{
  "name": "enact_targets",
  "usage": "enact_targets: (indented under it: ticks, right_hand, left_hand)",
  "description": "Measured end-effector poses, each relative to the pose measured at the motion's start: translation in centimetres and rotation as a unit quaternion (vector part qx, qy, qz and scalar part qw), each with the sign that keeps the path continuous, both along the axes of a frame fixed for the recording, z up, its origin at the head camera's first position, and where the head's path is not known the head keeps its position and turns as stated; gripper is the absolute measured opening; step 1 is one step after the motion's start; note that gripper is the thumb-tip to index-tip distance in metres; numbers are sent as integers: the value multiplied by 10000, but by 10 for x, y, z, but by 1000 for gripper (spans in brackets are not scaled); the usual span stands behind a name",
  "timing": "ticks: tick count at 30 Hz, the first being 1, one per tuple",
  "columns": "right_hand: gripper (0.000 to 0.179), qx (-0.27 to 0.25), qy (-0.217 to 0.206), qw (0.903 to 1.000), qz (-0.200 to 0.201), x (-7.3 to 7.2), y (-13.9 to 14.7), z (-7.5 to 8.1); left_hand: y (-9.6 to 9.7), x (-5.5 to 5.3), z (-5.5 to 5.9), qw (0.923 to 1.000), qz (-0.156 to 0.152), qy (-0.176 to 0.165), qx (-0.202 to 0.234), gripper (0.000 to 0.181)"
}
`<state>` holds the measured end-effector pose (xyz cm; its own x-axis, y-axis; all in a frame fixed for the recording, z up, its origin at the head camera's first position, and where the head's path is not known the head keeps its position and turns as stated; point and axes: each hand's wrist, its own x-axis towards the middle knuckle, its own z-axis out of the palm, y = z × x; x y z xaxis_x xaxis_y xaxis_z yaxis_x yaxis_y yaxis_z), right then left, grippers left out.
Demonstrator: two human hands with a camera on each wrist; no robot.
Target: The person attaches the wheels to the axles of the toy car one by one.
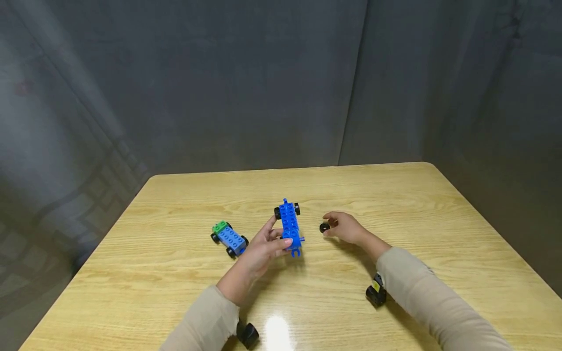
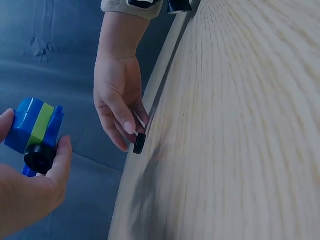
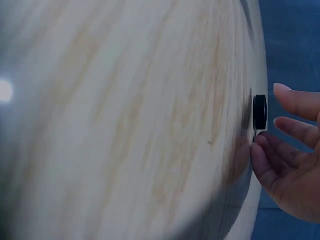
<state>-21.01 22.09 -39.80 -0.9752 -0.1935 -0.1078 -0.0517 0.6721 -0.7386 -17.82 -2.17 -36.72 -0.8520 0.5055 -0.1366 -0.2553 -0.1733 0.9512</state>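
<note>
My left hand [image 1: 260,249] holds a blue toy car [image 1: 290,222] above the table, thumb on one side and fingers on the other. Two black wheels sit at the car's far end, and a bare blue axle stub sticks out at its near right. The left wrist view shows a lime green layer [image 2: 41,124] in the car's body. A loose black wheel [image 1: 324,227] stands on the table, and my right hand [image 1: 349,228] is beside it. In the right wrist view the fingers curve near this wheel [image 3: 260,112] with a visible gap from the thumb.
Left of my left hand is a second toy car [image 1: 231,239], blue and green with black wheels. A black toy piece with a yellow part [image 1: 376,291] lies by my right sleeve. Another black piece [image 1: 249,335] is partly hidden by my left sleeve. Grey curtains hang behind the table.
</note>
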Motion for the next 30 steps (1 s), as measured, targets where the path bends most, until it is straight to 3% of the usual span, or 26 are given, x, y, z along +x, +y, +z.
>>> enact_targets:
  ticks: [7, 13, 21, 30]
  right_hand:
    - [44, 625, 14, 9979, 184, -3, -6, -2]
    - [31, 1182, 201, 9922, 351, -4, -10, -1]
    - [29, 856, 230, 9959, 202, 3, -11, 1]
    - [28, -55, 276, 9996, 33, 19, -12, 8]
  left_hand:
    - [4, 1, -1, 9998, 115, -62, 177, 77]
    - [7, 0, -1, 9996, 170, -19, 208, 78]
    - [7, -1, 0, 9993, 274, -61, 253, 78]
    - [8, -3, -4, 9990, 290, -55, 342, 78]
